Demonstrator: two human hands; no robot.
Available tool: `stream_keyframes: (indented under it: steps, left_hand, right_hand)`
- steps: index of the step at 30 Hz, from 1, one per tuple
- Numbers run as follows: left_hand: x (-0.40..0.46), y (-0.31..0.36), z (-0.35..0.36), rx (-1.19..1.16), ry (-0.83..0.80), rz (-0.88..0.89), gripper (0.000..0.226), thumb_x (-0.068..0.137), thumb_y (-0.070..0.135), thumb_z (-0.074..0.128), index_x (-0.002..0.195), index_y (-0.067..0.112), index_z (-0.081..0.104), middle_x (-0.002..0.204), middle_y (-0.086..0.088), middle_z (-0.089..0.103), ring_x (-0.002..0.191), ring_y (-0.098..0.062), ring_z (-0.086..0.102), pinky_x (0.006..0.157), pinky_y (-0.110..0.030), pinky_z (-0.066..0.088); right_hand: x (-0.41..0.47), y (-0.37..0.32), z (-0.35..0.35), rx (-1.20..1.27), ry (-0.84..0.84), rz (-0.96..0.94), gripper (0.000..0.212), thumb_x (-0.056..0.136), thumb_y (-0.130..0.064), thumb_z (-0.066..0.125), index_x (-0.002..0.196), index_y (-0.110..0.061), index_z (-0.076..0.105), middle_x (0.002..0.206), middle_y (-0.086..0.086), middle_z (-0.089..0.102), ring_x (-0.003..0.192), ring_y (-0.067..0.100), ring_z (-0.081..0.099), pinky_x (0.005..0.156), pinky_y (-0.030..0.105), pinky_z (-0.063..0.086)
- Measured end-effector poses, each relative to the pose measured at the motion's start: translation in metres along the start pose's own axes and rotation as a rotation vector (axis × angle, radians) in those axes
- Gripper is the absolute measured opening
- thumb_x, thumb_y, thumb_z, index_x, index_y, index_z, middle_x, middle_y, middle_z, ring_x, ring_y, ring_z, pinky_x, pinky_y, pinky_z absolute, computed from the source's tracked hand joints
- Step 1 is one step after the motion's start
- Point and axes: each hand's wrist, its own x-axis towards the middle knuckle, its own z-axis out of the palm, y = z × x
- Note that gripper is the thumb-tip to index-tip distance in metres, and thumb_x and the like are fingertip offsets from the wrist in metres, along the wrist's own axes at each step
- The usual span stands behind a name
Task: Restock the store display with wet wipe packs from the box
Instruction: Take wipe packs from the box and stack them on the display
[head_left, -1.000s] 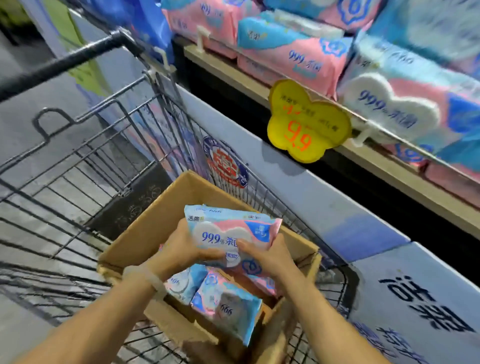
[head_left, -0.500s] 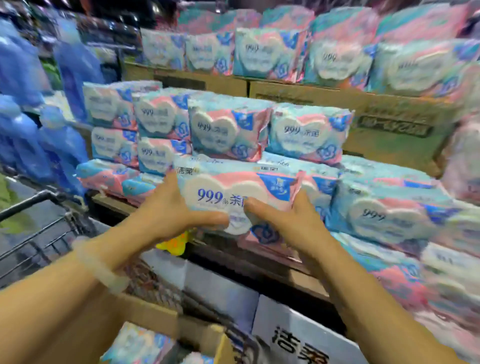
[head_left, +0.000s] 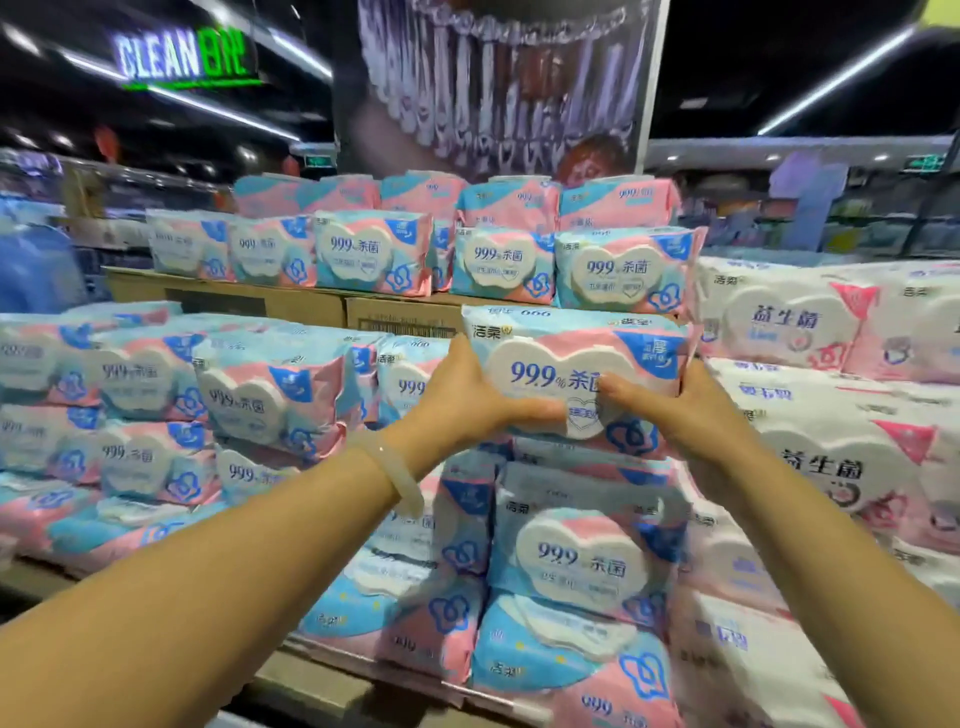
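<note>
You are holding one soft pink-and-blue plastic wet wipe pack (head_left: 576, 374) with a white heart-shaped label up at chest height, face toward you, in front of the stacked display. Your left hand (head_left: 462, 397) grips its left end, thumb across the front and the fingers (head_left: 457, 349) curled over the upper left corner. Your right hand (head_left: 680, 402) grips the right end the same way, thumb pressing on the label and fingers hidden behind the pack. A pale translucent bangle (head_left: 397, 478) sits on your left wrist.

The pack is not yet set down. It hangs just above the column of matching pink-and-blue packs (head_left: 582, 561) directly below your fingers, and just in front of the brown cardboard cartons (head_left: 400, 314) that carry the upper row. To the left of your fingers the rows look full; to the right lie white packs with pink corner tags (head_left: 810, 332), a different product. The box is out of view, so you cannot judge how many packs remain; this one seems near its slot on top of the column.

Compared with half a second ago, the pack has risen and moved right, further into the display, and your grip is unchanged. The cart handle and box edge have dropped out of view.
</note>
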Motion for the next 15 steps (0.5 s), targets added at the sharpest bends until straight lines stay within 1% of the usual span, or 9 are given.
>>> stream_keyframes:
  steps: [2,3,5,7,9,10,12,13,15]
  left_hand:
    - [0.019,-0.003,0.019,-0.013,0.016,-0.004,0.111,0.022,0.064,0.088,0.111,0.007,0.056,0.099,-0.003,0.072,0.092,-0.017,0.070,0.082,-0.044,0.058]
    - [0.026,-0.004,0.028,-0.017,0.022,0.003,0.113,0.023,0.062,0.089,0.114,0.008,0.053,0.101,-0.002,0.071,0.095,-0.019,0.069,0.084,-0.044,0.057]
    - [0.031,-0.003,0.042,0.026,0.048,-0.011,0.113,0.034,0.049,0.092,0.127,0.013,0.039,0.109,0.003,0.065,0.104,-0.019,0.064,0.092,-0.043,0.053]
    - [0.033,-0.010,0.051,0.178,0.069,-0.007,0.124,0.047,0.040,0.091,0.144,0.023,0.015,0.132,-0.002,0.053,0.123,-0.023,0.051,0.103,-0.042,0.043]
    - [0.034,-0.018,0.057,0.480,0.075,0.044,0.131,0.056,0.047,0.085,0.150,0.026,-0.004,0.152,-0.008,0.031,0.140,-0.025,0.029,0.116,-0.043,0.025]
    - [0.037,-0.025,0.059,0.636,0.061,0.067,0.125,0.060,0.051,0.080,0.150,0.028,-0.004,0.157,-0.009,0.018,0.145,-0.025,0.015,0.120,-0.044,0.013]
    - [0.042,-0.031,0.060,0.804,0.015,0.059,0.108,0.066,0.061,0.071,0.149,0.035,0.008,0.160,-0.010,-0.005,0.148,-0.028,-0.009,0.118,-0.046,-0.005]
    - [0.045,-0.034,0.060,0.837,0.003,0.054,0.103,0.066,0.064,0.068,0.148,0.036,0.013,0.160,-0.010,-0.010,0.147,-0.030,-0.014,0.117,-0.048,-0.008]
    - [0.049,-0.037,0.060,0.879,-0.006,0.064,0.100,0.066,0.068,0.066,0.147,0.034,0.018,0.160,-0.009,-0.006,0.146,-0.032,-0.014,0.116,-0.052,-0.010]
  right_hand:
    - [0.015,0.006,-0.017,-0.008,0.047,-0.002,0.049,0.071,-0.015,0.083,0.117,-0.013,0.065,0.108,0.005,0.073,0.098,0.019,0.071,0.091,0.040,0.056]
    - [0.021,0.009,-0.023,-0.016,0.068,-0.003,0.052,0.071,-0.013,0.082,0.119,-0.011,0.063,0.108,0.006,0.073,0.094,0.016,0.072,0.088,0.037,0.058]
    - [0.031,0.017,-0.028,-0.056,0.131,0.022,0.071,0.064,-0.017,0.087,0.126,-0.008,0.054,0.115,0.009,0.069,0.098,0.018,0.070,0.088,0.039,0.058]
    - [0.037,0.027,-0.021,-0.133,0.188,0.070,0.093,0.059,-0.014,0.090,0.135,-0.010,0.037,0.128,0.011,0.059,0.112,0.027,0.063,0.097,0.049,0.051]
    - [0.041,0.037,-0.008,-0.327,0.231,0.096,0.113,0.057,-0.007,0.089,0.146,-0.014,0.020,0.142,0.014,0.045,0.129,0.031,0.048,0.106,0.050,0.041]
    - [0.043,0.038,-0.003,-0.415,0.227,0.095,0.119,0.057,-0.008,0.088,0.150,-0.015,0.015,0.148,0.015,0.037,0.136,0.031,0.038,0.111,0.046,0.035]
    - [0.046,0.034,0.003,-0.530,0.173,0.099,0.116,0.062,-0.009,0.086,0.152,-0.017,0.015,0.157,0.017,0.013,0.146,0.027,0.017,0.115,0.036,0.025]
    - [0.047,0.032,0.004,-0.612,0.123,0.123,0.111,0.066,-0.012,0.085,0.153,-0.019,0.016,0.159,0.016,-0.001,0.149,0.027,0.006,0.117,0.034,0.020]
    - [0.047,0.032,0.006,-0.874,0.047,0.159,0.105,0.072,-0.024,0.082,0.152,-0.025,0.014,0.158,0.012,-0.022,0.148,0.032,-0.016,0.120,0.040,0.010]
